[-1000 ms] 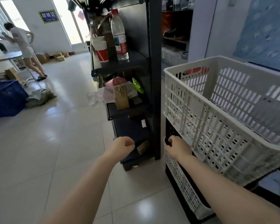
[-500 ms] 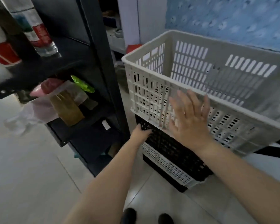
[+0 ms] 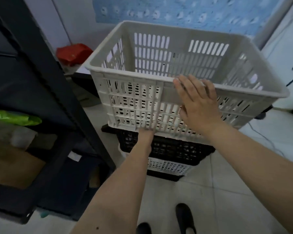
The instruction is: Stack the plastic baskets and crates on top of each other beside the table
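While the right hand lies flat, fingers spread, on the large white slotted plastic crate, and the left hand, its grip hidden, steadies the black perforated plastic basket, a gentle squaring push seems best.

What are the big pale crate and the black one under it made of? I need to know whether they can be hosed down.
The big pale crate looks like moulded plastic, matte off-white: slotted walls, ribbed grid, rolled rim. The black crate beneath looks like the same sort of plastic, a fine dark lattice with a slight sheen. Neither shows metal or wood, though the dim light leaves the finish uncertain.
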